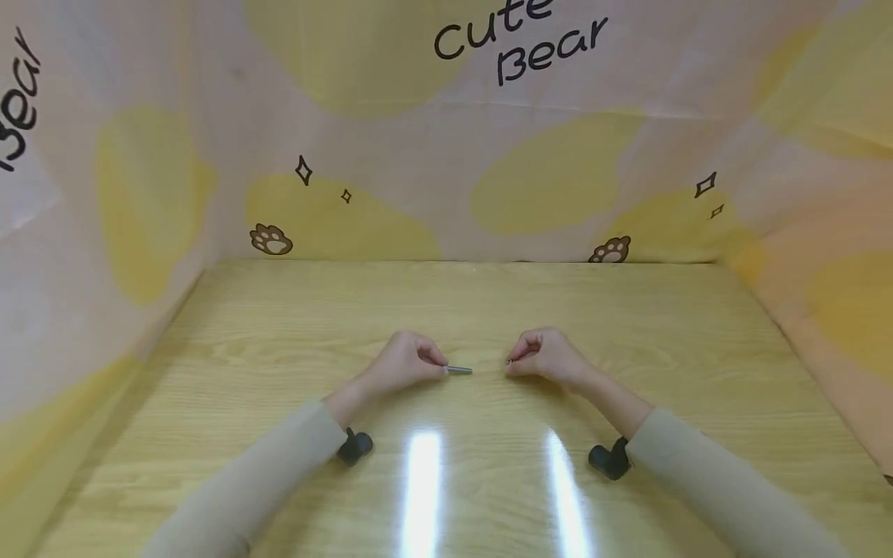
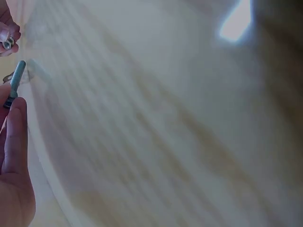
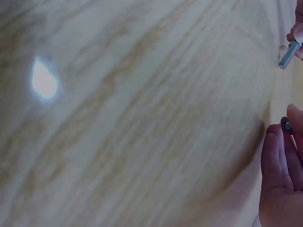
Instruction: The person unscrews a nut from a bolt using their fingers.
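Note:
Between thumb and fingertips my left hand (image 1: 407, 361) pinches a metal bolt (image 1: 460, 370) by its head end. The bolt's threaded shank (image 2: 18, 78) sticks out toward the right hand. A short gap away, my right hand (image 1: 547, 358) pinches a small metal nut (image 3: 287, 126) at its fingertips, its hole showing in the right wrist view. Bolt and nut are apart, at about the same height in the head view. The bolt's head is mostly hidden by the left fingers.
Both hands are over a light wood-grain table (image 1: 474, 302) with two bright reflections near its front. Cloth printed with yellow patches and lettering (image 1: 523, 39) encloses the back and sides. A black wrist camera (image 1: 356, 447) sits below the left wrist, another (image 1: 610, 459) below the right.

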`<state>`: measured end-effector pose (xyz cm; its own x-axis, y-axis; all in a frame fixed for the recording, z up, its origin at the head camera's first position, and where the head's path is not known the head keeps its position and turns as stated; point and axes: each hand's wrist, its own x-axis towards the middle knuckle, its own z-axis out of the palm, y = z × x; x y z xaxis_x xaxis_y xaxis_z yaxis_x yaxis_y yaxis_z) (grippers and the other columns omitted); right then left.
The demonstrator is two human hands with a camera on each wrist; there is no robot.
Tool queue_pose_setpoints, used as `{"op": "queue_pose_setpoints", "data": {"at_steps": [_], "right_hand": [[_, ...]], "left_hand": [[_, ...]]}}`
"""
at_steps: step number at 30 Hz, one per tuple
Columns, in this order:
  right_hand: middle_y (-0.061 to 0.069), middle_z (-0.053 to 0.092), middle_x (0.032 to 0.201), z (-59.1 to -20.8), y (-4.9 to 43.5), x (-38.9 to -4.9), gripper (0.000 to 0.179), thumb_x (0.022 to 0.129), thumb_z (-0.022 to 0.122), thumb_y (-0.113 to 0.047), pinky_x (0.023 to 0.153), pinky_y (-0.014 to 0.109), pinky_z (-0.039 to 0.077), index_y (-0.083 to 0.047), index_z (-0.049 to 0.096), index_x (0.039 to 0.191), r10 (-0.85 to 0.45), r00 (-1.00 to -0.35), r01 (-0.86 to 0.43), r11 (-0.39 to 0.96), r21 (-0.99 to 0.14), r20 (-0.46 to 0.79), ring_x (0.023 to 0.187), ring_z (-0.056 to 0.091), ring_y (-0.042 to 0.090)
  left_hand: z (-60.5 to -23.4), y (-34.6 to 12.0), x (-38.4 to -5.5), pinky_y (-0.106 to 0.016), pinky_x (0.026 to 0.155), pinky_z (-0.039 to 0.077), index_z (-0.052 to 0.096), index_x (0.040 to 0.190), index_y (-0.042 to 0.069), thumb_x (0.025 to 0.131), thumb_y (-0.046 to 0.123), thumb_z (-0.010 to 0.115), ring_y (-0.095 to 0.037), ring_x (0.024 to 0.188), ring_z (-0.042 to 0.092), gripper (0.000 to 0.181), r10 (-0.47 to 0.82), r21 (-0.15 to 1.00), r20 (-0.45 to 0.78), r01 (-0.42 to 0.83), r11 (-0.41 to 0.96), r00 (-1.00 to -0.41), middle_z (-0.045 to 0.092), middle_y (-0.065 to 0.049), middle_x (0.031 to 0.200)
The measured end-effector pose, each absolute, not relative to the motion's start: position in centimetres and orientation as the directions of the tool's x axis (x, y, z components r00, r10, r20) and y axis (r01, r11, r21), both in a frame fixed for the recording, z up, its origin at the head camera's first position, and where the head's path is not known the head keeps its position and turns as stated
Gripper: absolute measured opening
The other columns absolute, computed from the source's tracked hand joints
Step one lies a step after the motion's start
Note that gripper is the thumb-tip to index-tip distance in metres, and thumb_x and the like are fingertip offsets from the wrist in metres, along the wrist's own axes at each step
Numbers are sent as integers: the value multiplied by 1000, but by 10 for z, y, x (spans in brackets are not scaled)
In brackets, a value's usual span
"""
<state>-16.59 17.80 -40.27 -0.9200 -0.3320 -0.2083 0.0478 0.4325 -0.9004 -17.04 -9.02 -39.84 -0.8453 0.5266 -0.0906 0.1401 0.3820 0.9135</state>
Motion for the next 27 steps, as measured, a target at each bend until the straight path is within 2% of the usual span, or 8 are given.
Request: {"op": "queue_pose_setpoints", "data": {"at_steps": [5,10,16,21,27], "right_hand": [[5,69,79,-411,174,-165,17,71,80,-5,60,20,48,0,66,79,-314,-926,49,446,-893,-208,68,60,10],[1,68,74,-409,170,-165,11,72,79,-6,59,21,49,-5,69,76,-337,-931,-60,522,-851,-141,65,60,10],[-3,67,72,-409,166,-161,8,73,78,-5,58,22,49,-8,70,73,-371,-928,-221,603,-767,-24,63,59,8],[-4,68,71,-411,164,-159,7,74,78,-8,58,21,48,-9,71,72,-392,-920,-263,625,-735,-4,63,58,7],[-5,67,68,-409,167,-164,9,73,79,-11,57,21,47,-12,71,69,-389,-919,-325,663,-675,62,61,57,6]], "left_hand": [[-411,-93,-172,-24,68,52,71,81,3,76,5,75,-11,72,63,7,524,900,-103,145,411,-846,69,-2,81],[-409,-93,-173,-24,67,52,71,80,6,75,4,75,-10,71,62,6,530,869,-116,173,464,-840,68,2,78],[-406,-88,-176,-22,65,52,71,77,4,74,1,75,-8,67,61,6,563,828,-77,262,496,-823,68,1,74],[-407,-88,-174,-20,62,50,70,75,3,74,-1,74,-7,65,59,6,560,810,-110,252,529,-821,67,-1,73],[-406,-87,-178,-20,62,50,69,74,4,73,-4,73,-7,64,59,8,552,805,-74,277,524,-830,67,-3,73]]}}
